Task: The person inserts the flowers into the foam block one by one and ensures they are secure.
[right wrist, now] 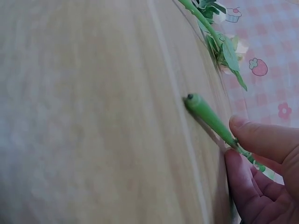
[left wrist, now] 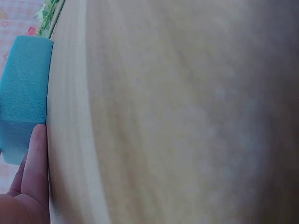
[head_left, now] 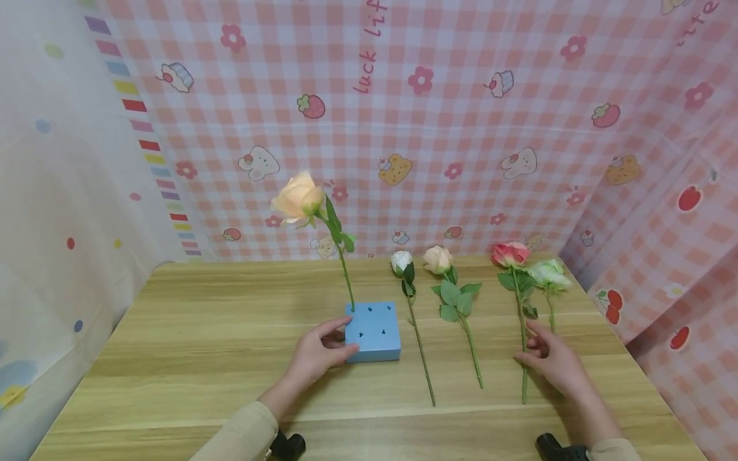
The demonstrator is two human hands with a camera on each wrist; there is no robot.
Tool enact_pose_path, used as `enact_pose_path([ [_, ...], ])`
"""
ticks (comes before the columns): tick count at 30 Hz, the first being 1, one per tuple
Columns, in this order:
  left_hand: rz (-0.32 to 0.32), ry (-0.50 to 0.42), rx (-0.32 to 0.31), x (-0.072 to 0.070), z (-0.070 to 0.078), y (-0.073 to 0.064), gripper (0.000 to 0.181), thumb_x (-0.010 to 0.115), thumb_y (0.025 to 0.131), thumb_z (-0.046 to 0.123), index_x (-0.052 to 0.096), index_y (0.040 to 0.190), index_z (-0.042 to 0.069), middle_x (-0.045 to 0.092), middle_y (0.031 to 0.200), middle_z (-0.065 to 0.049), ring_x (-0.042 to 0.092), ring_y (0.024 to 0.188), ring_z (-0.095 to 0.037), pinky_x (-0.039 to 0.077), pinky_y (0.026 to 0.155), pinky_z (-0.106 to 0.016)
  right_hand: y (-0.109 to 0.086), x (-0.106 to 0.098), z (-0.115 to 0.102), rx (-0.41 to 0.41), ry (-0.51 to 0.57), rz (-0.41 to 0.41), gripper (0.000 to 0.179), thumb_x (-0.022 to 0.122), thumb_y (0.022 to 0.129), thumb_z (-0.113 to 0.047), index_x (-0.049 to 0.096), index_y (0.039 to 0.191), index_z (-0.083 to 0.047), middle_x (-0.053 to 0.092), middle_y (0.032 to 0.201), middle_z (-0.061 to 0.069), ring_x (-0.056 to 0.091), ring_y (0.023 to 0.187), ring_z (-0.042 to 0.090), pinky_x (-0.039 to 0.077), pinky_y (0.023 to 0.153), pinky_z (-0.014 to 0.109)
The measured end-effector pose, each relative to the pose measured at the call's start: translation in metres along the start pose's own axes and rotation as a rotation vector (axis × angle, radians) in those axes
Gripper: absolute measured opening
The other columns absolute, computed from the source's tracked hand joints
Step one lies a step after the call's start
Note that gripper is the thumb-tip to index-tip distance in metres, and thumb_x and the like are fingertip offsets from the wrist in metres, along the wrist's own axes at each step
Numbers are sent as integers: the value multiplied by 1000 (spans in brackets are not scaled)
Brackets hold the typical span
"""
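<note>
The pink rose (head_left: 521, 282) lies at the right of the frame, and I have the right hand (head_left: 550, 358) on its lower stem, thumb and fingers pinching it; how tightly, I can't tell. It looks artificial, so I'd expect it light, stem stiff and smooth, petals soft and easily creased; the bare stem below the leaves seems the safest hold. The bloom is deep pink with paler patches, over green leaves. Low in mid-frame, the left hand (head_left: 319, 349) grips a blue foam block (head_left: 375, 323) between thumb and fingers, probably light and easily dented; a peach rose (head_left: 333, 221) stands in it, leaning left.
</note>
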State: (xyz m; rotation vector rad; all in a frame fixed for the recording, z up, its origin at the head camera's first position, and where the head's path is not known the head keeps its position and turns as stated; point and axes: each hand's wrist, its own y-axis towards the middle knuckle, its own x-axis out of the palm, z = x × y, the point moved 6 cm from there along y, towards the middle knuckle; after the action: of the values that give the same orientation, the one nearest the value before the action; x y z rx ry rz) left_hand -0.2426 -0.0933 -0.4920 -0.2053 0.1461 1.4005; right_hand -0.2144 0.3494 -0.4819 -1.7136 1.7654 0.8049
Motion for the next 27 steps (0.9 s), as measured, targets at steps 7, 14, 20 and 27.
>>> enact_pose_path([
  [7,8,7,15,0,0,0,57,84,81,15,64,134,13,62,112,-12,62,95,-24,62,69,-30,0,1,0,27,11,-13,72,78,87,-14,39,143,12,63,100,14,58,84,19,50,65,22],
  [14,12,5,25,0,2,-1,58,85,80,13,63,134,11,62,111,-13,62,94,-24,62,68,-30,2,2,3,30,3,7,63,75,88,-11,45,137,14,65,95,12,60,82,18,51,66,22],
  [20,11,-2,26,0,3,-1,58,85,80,13,63,134,11,63,110,-13,63,93,-24,62,68,-30,2,0,4,56,33,12,57,74,90,-12,50,133,15,66,96,13,58,82,16,50,66,21],
  [27,12,11,25,1,1,0,59,85,80,13,63,134,11,62,110,-13,63,93,-24,62,67,-30,2,0,4,110,161,-24,57,73,91,-8,46,134,18,65,95,12,56,80,7,55,67,20],
])
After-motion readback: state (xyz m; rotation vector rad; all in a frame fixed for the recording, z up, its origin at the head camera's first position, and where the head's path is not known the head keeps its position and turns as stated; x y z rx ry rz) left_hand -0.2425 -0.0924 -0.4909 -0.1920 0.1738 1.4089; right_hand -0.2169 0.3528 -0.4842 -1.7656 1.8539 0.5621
